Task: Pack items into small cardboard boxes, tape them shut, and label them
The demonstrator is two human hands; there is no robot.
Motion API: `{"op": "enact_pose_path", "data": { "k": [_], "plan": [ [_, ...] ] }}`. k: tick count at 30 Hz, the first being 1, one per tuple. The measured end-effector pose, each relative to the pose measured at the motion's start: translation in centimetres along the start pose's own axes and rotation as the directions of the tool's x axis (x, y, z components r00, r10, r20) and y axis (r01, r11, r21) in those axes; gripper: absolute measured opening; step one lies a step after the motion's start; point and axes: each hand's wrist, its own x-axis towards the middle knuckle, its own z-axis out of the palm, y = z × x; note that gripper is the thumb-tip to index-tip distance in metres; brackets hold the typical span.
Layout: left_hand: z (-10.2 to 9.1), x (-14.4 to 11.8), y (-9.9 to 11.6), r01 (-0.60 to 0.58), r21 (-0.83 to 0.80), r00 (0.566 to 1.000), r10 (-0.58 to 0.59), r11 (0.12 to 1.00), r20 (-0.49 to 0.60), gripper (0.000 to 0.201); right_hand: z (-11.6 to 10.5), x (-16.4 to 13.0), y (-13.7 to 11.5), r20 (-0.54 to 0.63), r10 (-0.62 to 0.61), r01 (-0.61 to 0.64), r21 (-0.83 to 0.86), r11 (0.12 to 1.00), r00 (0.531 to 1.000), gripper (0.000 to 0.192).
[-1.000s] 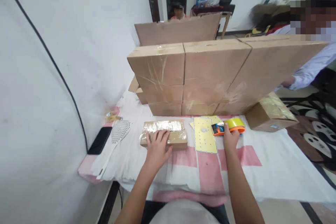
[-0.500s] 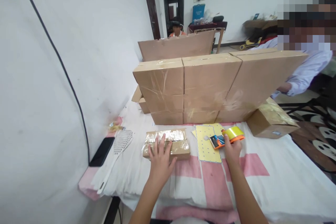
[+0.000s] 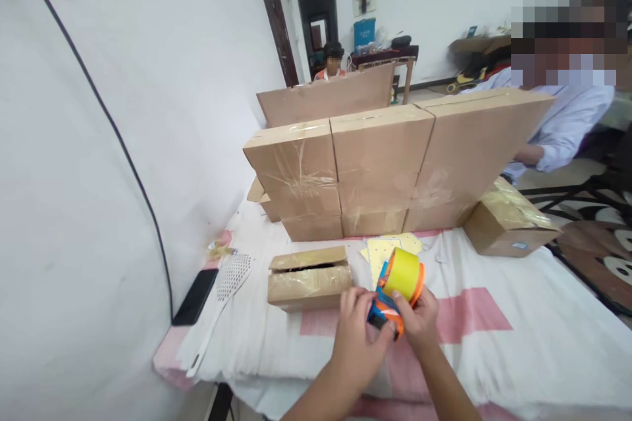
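A tape dispenser point(image 3: 402, 274) with a wide yellow roll and an orange and blue body is held up between my two hands. My right hand point(image 3: 419, 322) grips it from the right, thumb toward the roll. The fingers of my left hand point(image 3: 358, 332) are closed at its blue front end; whether they pinch the tape's end is hidden. Just left of my hands lies a small cardboard box point(image 3: 310, 286) with clear tape on it and a dark gap along its top flaps. Yellow dotted sheets point(image 3: 382, 251) lie partly behind the dispenser.
A wall of stacked cardboard boxes point(image 3: 380, 164) spans the table's back. Another taped box point(image 3: 511, 223) stands right. Left lie a white fly swatter point(image 3: 232, 279) and a black phone point(image 3: 195, 297). One person point(image 3: 567, 125) is behind the boxes at right, another point(image 3: 332, 66) farther back.
My left hand has left the small box and moved right to the tape dispenser. My right hand has brought the dispenser nearer and turned it. The small box's top flap now sits raised.
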Motion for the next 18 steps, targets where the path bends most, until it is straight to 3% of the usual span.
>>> {"op": "enact_pose_path", "data": {
  "k": [2, 4, 6, 10, 15, 18],
  "plan": [
    [1.6, 0.4, 0.1, 0.132, -0.197, 0.99, -0.118, 0.971, 0.08, 0.02, 0.0, -0.2, -0.6, 0.067, -0.119, 0.12, -0.011, 0.993, 0.991, 0.022],
    [2.4, 0.9, -0.3, 0.195, -0.344, 0.979, -0.162, 0.919, 0.122, 0.03, -0.1, -0.2, -0.5, 0.104, -0.183, 0.187, -0.026, 0.982, 0.978, 0.03],
    [2.6, 1.3, -0.7, 0.207, -0.434, 0.977, -0.162, 0.877, 0.139, 0.042, -0.2, 0.0, 0.1, 0.098, -0.166, 0.17, -0.038, 0.985, 0.981, 0.041],
    [2.0, 1.5, -0.7, 0.202, -0.45, 0.976, -0.144, 0.87, 0.161, 0.044, 0.1, 0.7, 1.4, 0.003, -0.077, 0.077, -0.068, 0.995, 0.997, 0.056],
    [1.3, 1.1, 0.7, 0.163, -0.403, 0.983, -0.116, 0.901, 0.14, 0.038, 0.2, 1.1, 1.8, -0.045, -0.06, 0.055, -0.103, 0.993, 0.997, 0.057],
    [1.5, 0.8, 1.1, 0.244, -0.419, 0.965, -0.175, 0.874, 0.196, 0.042, -0.3, 1.3, 1.6, -0.073, -0.048, 0.039, -0.127, 0.991, 0.996, 0.056]
  ]
}}
